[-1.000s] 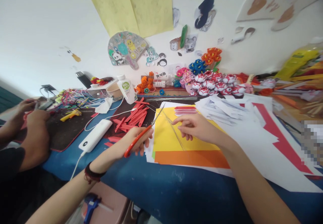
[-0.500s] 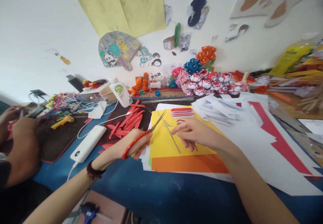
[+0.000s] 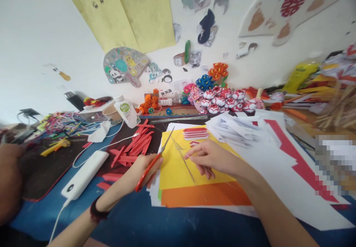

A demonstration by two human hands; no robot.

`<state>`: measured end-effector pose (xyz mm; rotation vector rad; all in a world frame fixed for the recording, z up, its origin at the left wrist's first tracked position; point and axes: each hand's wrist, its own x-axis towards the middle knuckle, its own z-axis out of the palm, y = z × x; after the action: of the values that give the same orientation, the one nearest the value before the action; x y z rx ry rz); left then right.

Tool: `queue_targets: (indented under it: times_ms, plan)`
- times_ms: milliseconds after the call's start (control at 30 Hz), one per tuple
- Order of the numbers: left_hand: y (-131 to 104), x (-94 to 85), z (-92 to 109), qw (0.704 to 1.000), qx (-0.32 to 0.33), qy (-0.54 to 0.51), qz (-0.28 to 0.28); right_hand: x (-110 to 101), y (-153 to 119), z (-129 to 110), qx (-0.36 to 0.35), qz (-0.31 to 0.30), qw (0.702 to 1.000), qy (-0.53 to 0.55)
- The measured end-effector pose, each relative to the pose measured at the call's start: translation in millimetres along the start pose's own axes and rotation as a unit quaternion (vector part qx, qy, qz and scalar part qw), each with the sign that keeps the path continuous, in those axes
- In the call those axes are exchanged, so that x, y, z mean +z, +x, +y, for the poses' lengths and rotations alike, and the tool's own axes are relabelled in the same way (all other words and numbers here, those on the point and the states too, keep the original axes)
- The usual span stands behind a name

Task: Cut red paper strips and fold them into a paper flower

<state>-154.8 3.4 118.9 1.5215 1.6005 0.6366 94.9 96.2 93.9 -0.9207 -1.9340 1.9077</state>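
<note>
Just in from the worktop's (image 3: 189, 226) near edge, the left hand (image 3: 142, 164) has its grip closed round orange-handled scissors (image 3: 161, 152), blades toward the far edge. Right hand (image 3: 210, 158) over yellow sheet (image 3: 171, 176), fingers curled; grip closure, cannot tell. Red strips (image 3: 141, 143) lie left of the sheet; red-and-white flowers (image 3: 219, 100) stand near the far edge.

The left hand (image 3: 139, 166) grips scissors (image 3: 158, 156) (orange-handled) while the right hand (image 3: 210, 158) hovers over yellow paper (image 3: 171, 174).
</note>
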Motion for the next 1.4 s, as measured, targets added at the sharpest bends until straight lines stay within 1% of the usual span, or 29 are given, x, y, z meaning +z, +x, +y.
queue_targets:
  times_ms: [33, 100, 167, 233, 333, 367, 433, 500, 533, 600, 667, 733, 800, 867, 967, 1067, 1200, 1300, 1400]
  plan:
    - [2, 0.8, -2, 1.000, -0.013, -0.001, -0.020, -1, 0, 1, -0.001, 0.006, 1.000, -0.004]
    - [4, 2.1, -9, 0.999, -0.035, -0.012, -0.040, -3, 1, 3, 0.002, 0.022, 1.000, -0.017]
    - [4, 2.6, -19, 0.998, -0.039, -0.031, -0.033, -4, 1, 4, 0.006, 0.036, 0.999, -0.034]
    - [3, 2.0, -34, 0.997, -0.027, -0.062, -0.021, -3, 1, 4, -0.002, 0.050, 0.997, -0.051]
    - [-2, -2.1, -53, 0.988, 0.014, -0.154, 0.000, -1, 1, 2, -0.036, 0.086, 0.993, -0.071]
    - [-4, -4.5, -57, 0.984, 0.029, -0.176, 0.002, 0, 2, 1, -0.048, 0.095, 0.991, -0.075]
    - [-11, -10.0, -60, 0.981, 0.056, -0.183, -0.011, 1, 3, 0, -0.072, 0.112, 0.988, -0.082]
    - [-19, -14.3, -56, 0.984, 0.072, -0.156, -0.044, 1, 4, 0, -0.095, 0.128, 0.983, -0.096]
    - [-24, -15.1, -52, 0.986, 0.083, -0.134, -0.050, 1, 5, 1, -0.103, 0.136, 0.980, -0.102]
    - [-32, -13.3, -42, 0.989, 0.119, -0.080, -0.024, 1, 5, 2, -0.109, 0.140, 0.978, -0.107]
    - [-40, -7.8, -31, 0.988, 0.150, -0.022, 0.031, 0, 4, 2, -0.106, 0.127, 0.981, -0.097]
    - [-46, -0.9, -21, 0.994, 0.107, 0.009, 0.021, -1, 3, 1, -0.108, 0.116, 0.984, -0.081]
    - [-50, 5.3, -11, 0.996, 0.079, 0.036, 0.018, -1, 2, 0, -0.115, 0.117, 0.984, -0.064]
    - [-50, 9.9, -3, 0.996, 0.062, 0.060, 0.013, -2, 2, 0, -0.124, 0.110, 0.985, -0.046]
    - [-47, 15.1, 6, 0.997, 0.035, 0.075, 0.001, -1, 4, 2, -0.134, 0.079, 0.987, -0.027]
    - [-40, 19.8, 6, 0.997, 0.009, 0.078, 0.001, 0, 5, 5, -0.138, 0.047, 0.989, -0.010]
    - [-30, 24.7, -3, 0.997, -0.018, 0.080, 0.004, 2, 4, 4, -0.130, 0.030, 0.991, -0.005]
    - [-27, 25.6, -8, 0.998, -0.015, 0.060, 0.010, 4, 3, 1, -0.119, 0.024, 0.993, -0.006]
    - [-27, 25.7, -9, 0.998, -0.008, 0.053, 0.016, 4, 2, 1, -0.118, 0.019, 0.993, -0.003]
